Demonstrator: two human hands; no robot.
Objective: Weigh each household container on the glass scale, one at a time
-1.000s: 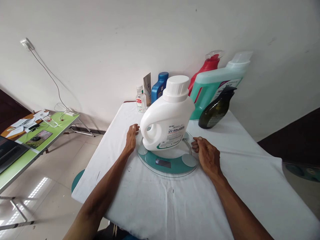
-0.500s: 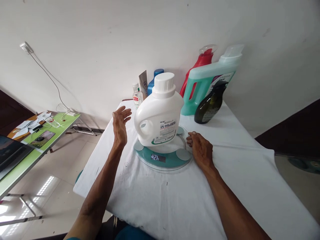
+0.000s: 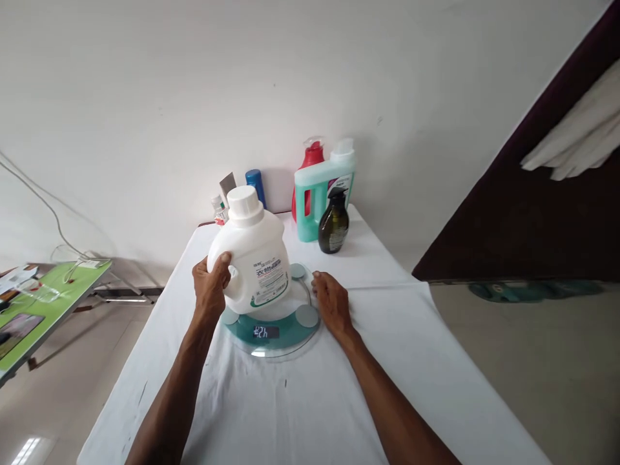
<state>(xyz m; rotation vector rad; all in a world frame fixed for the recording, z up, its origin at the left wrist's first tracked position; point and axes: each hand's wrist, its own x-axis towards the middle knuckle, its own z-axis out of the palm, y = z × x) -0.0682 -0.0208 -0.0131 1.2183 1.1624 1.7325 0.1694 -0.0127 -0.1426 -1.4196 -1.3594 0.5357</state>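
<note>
A table draped in a white cloth [image 3: 310, 400] fills the lower middle of the view, pushed up against a plain white wall [image 3: 194, 97]. On the cloth stands a round teal glass scale [image 3: 271, 329] with a lit display, and on its platform sits a white detergent jug [image 3: 252, 261], upright with its cap on. The left hand [image 3: 209, 287] is closed around the jug's handle at the jug's nine o'clock side, thumb up on the shoulder. The right hand [image 3: 329, 300] lies loosely curled, palm down on the cloth, touching the scale's rim at three o'clock and holding nothing. At the table's twelve o'clock edge, against the wall, stand a green jug [image 3: 320, 203], a red pump bottle [image 3: 310, 158], a dark pump bottle [image 3: 333, 223] and a blue bottle [image 3: 256, 184]. At nine o'clock, well apart, is a green folding table [image 3: 53, 290] over a pale tiled floor [image 3: 72, 381]; a dark wooden panel [image 3: 523, 226] rises at three o'clock.
</note>
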